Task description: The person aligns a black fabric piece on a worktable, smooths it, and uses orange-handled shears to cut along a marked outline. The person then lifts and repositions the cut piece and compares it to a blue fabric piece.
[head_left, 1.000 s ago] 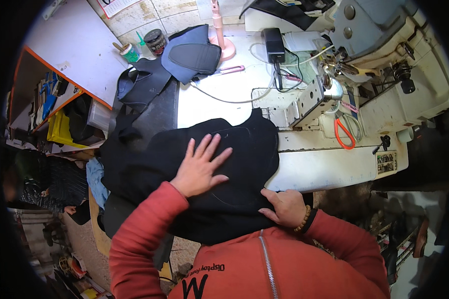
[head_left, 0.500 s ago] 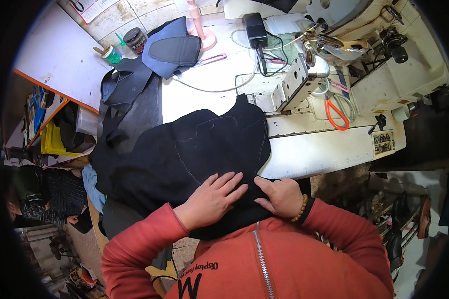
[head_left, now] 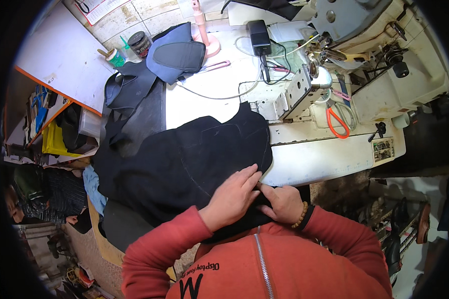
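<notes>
A big piece of black fabric with thin pale chalk lines lies over the table's front edge and hangs down in front of me. On its right part rests my left hand, fingers stretched out together, the tips at the cloth's right edge. Right beside those tips, my right hand has its thumb and index finger closed on the same edge. Its other fingers are curled, and part of the pinched cloth is hidden beneath the hands.
A sewing machine stands behind the fabric to the right. Orange-handled scissors lie beside it. Farther back are a black power adapter, a pink stand and padded blue-grey pieces. At far left, a person's dark patterned sleeve shows.
My left hand has slid right across the fabric and now meets my right hand at the edge. My right hand has stayed nearly in place. The whole view has shifted slightly.
</notes>
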`<state>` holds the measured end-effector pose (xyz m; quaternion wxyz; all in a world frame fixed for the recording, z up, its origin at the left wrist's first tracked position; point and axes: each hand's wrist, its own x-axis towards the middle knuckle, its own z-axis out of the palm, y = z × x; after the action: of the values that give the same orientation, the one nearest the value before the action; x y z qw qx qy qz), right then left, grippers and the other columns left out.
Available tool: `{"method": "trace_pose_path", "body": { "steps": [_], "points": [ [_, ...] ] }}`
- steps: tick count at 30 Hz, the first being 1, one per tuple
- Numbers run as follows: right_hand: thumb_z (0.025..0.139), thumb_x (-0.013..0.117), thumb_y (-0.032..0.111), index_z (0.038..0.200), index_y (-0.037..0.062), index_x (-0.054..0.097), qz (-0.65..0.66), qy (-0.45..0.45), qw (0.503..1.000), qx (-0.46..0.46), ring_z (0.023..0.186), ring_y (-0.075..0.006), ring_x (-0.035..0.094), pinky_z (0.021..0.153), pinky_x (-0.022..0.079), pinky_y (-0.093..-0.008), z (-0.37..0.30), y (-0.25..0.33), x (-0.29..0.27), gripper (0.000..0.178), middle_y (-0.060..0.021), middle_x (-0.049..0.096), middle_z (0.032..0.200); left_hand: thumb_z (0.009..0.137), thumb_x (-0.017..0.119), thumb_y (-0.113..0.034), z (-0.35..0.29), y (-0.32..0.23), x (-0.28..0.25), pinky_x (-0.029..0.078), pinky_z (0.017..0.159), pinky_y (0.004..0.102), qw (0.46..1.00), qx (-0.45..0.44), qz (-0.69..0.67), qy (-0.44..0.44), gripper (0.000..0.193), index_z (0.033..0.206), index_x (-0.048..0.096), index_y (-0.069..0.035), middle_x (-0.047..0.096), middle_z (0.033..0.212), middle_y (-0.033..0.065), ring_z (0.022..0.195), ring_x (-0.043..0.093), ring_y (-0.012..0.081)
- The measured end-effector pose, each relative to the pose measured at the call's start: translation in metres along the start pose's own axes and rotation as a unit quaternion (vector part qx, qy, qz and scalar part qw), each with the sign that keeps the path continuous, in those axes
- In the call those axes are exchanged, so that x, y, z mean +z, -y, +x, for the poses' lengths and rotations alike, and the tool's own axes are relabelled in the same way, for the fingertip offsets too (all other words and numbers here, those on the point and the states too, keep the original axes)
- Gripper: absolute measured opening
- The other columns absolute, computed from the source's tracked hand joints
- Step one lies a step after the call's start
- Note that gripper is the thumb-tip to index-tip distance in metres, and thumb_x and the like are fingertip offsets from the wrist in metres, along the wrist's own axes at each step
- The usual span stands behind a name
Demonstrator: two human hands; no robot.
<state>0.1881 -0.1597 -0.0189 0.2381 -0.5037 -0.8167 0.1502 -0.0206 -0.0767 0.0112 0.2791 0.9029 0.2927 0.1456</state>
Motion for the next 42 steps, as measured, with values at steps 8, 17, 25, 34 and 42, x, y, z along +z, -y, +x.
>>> {"method": "trace_pose_path", "body": {
  "steps": [8,17,25,34,42],
  "points": [
    [0.081,0.078,0.033,0.132,0.0047,0.055,-0.005,0.008,1.000,-0.001,0.056,-0.0259,0.060,0.055,0.047,-0.0377,0.002,0.002,-0.004,0.063,-0.0064,0.062,0.069,0.096,0.055,-0.050,0.004,0.028,0.013,0.021,0.117,0.0611,0.977,-0.081,0.198,-0.002,0.065,0.153,0.042,-0.022,0.031,0.162,0.0113,0.150,0.025,0.0324],
    [0.081,0.077,0.034,0.129,0.0037,0.058,-0.015,0.024,1.000,0.013,0.061,-0.0275,0.064,0.058,0.050,-0.0378,0.003,0.004,-0.008,0.059,-0.0089,0.069,0.086,0.094,0.059,-0.050,-0.006,0.067,-0.018,0.022,0.116,0.0631,0.936,-0.224,0.256,-0.086,0.065,0.151,0.044,-0.022,0.031,0.160,0.0203,0.147,0.028,0.0402],
    [0.078,0.078,0.026,0.106,0.0051,0.068,-0.001,-0.043,0.999,-0.013,0.076,-0.0320,0.066,0.067,0.052,-0.0432,0.042,0.007,-0.039,0.036,-0.0106,0.070,0.094,0.092,0.060,-0.053,-0.005,0.067,-0.008,0.025,0.114,0.0636,0.933,-0.215,0.261,-0.125,0.073,0.153,0.041,-0.017,0.031,0.158,0.0242,0.146,0.030,0.0433],
    [0.085,0.073,0.036,0.144,0.0027,0.045,-0.075,0.050,0.995,-0.030,0.143,-0.0362,0.036,0.118,0.026,-0.0519,0.112,-0.022,0.016,0.073,-0.0173,0.041,0.154,0.095,0.058,-0.046,0.000,0.051,-0.012,0.022,0.115,0.0645,0.949,-0.215,0.198,-0.116,0.067,0.152,0.042,-0.015,0.028,0.160,0.0222,0.149,0.024,0.0397],
    [0.081,0.064,0.067,0.149,0.0049,0.041,-0.160,0.110,0.981,-0.016,0.149,-0.0360,0.026,0.118,0.009,-0.0649,0.115,-0.019,0.021,0.096,-0.0179,0.033,0.159,0.081,0.075,-0.043,-0.125,0.071,-0.095,0.016,0.116,0.0675,0.753,-0.464,0.328,-0.332,0.086,0.150,0.040,-0.006,0.023,0.162,0.0247,0.150,0.020,0.0436]
  ]
}}
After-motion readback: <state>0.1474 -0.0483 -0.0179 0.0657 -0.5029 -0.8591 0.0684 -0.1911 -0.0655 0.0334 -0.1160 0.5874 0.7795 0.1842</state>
